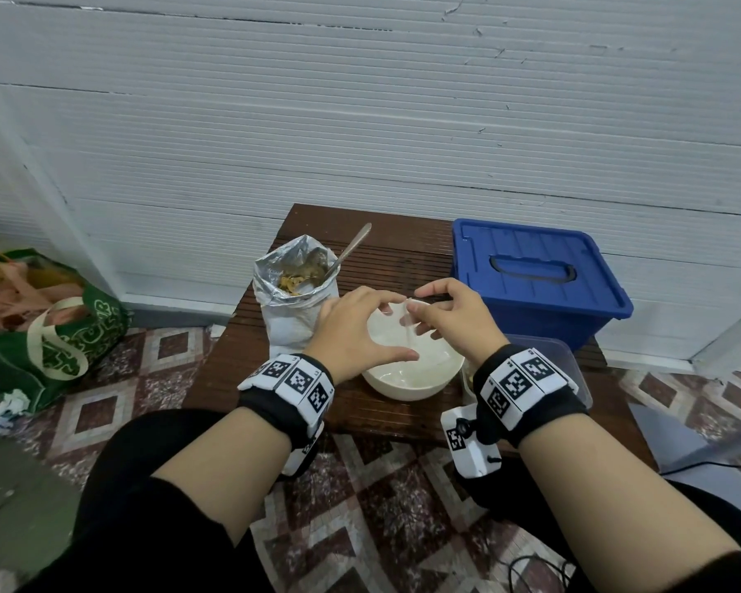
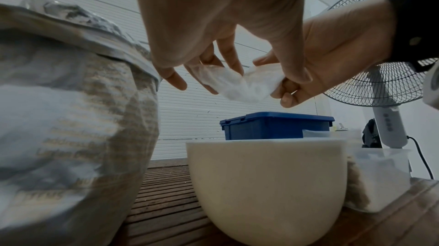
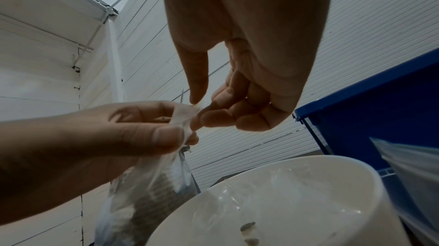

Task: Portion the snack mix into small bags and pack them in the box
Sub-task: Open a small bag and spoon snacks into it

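Green shopping bag: woven plastic with pale printed pattern and cream loop handles, slumped on the floor at far left, stuffed with peach-coloured plastic.

Snack bag: large foil-lined pouch, crinkled, top open, standing upright on the table; brown snack mix shows inside. A metal spoon leans in it, handle up and to the right.

Left hand: thumb and fingers pinch one edge of the small bag, other fingers loosely spread.

Small bag: thin clear plastic, wrinkled, held between both hands just above the bowl.

Bowl: round, smooth, cream-white, on the table below the hands; clear film lies inside.

Right hand: fingers curled, thumb and fingertips pinch the small bag's other edge.

Box: blue rigid plastic, rectangular, lid on with recessed handle, at the table's right rear.

Clear tub: translucent, beside the bowl.

Table: dark brown slatted wood.

Floor: patterned tiles, maroon and cream.

Wall: white ribbed panels.

Fan: wire-caged, on a stand at right.
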A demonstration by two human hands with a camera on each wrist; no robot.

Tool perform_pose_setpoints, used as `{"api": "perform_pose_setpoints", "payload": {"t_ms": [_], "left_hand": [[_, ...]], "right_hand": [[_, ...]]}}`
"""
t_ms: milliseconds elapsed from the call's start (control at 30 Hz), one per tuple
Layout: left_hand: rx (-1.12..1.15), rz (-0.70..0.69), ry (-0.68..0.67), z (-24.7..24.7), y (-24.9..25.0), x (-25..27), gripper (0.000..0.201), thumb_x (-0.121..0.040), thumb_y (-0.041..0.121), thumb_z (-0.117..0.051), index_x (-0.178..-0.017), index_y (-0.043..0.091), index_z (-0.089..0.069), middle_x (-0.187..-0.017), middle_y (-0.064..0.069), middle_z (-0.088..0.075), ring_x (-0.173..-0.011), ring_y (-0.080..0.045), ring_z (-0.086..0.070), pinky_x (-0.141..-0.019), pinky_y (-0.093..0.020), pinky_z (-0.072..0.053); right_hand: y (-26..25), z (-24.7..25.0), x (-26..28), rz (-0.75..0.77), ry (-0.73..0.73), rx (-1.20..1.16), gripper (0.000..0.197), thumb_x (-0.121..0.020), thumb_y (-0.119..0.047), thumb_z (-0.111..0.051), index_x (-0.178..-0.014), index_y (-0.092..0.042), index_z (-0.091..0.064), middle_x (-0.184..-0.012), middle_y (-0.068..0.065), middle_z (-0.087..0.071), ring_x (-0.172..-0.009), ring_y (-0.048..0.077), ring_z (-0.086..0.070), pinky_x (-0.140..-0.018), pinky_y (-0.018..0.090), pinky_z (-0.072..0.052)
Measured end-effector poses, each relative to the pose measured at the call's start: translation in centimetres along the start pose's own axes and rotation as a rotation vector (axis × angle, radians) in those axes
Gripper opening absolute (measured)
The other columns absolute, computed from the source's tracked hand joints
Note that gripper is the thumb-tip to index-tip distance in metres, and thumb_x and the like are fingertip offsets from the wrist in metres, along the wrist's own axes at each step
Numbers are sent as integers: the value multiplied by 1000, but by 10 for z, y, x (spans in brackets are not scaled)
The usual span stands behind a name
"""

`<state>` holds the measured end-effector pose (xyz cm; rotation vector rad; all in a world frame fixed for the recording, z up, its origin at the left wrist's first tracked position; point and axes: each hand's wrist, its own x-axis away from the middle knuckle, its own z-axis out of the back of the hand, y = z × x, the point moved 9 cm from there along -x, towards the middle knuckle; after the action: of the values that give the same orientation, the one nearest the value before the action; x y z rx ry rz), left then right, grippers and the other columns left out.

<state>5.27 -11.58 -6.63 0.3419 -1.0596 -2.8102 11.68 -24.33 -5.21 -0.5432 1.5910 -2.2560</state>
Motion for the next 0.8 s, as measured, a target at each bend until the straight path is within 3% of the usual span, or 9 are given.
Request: {"api": "perform_pose_setpoints", "payload": {"t_ms": [233, 433, 800], "left_hand": [[56, 35, 37, 3, 0, -1, 63, -56, 54, -86, -104, 39, -49, -105, 23, -50, -108, -3, -50, -103, -43, -39], [110, 37, 76, 7, 0, 1, 52, -60, 49, -86, -100, 35, -54, -97, 23, -56, -100, 0, -52, -100, -42, -41], [82, 35, 49, 7, 7, 3, 68, -55, 53, -87, -114, 33, -58, -105, 20, -53, -105, -2, -52, -102, -41, -41]], "right_hand": [[-1, -3, 1, -11, -15, -15, 12, -90, -18, -63, -101, -15, -57, -78, 0, -72, -64, 7, -64, -62, 22, -47], [2, -3, 1, -9, -27, 34, 16, -87, -11, -65, -98, -19, -57, -80, -1, -73, -66, 5, -65, -63, 21, -46], [-7, 2, 1, 69, 27, 66, 13, -86, -6, -65, -91, -17, -60, -75, 2, -68, -62, 5, -63, -58, 17, -50]]}}
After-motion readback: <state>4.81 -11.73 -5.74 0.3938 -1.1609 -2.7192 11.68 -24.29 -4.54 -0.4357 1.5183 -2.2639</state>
